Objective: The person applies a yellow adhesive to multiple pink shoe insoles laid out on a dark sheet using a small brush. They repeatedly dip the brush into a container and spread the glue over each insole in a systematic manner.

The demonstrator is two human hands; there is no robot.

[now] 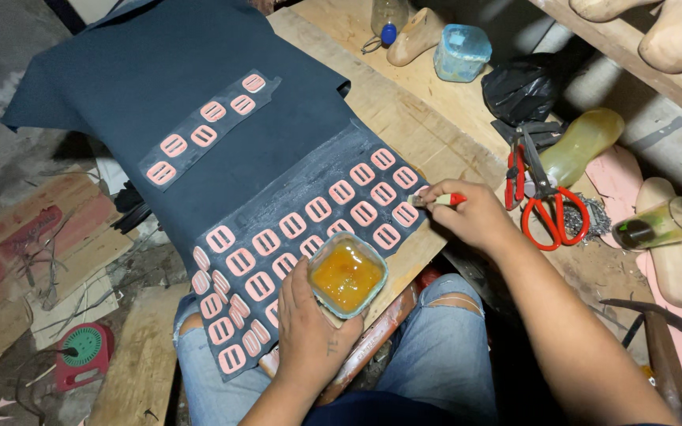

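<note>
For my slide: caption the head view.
Left hand holds a tub of amber glue; right hand brushes pink pieces.

brush bristles too small to tell, hammer cut off at right edge

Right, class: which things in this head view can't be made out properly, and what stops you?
- Brush: bristles too small; right hand covers the handle.
- Glue tub: base hidden by left hand.
- Hammer: blurred and dark.
- Wooden shoe lasts: cut by top edge.
</note>
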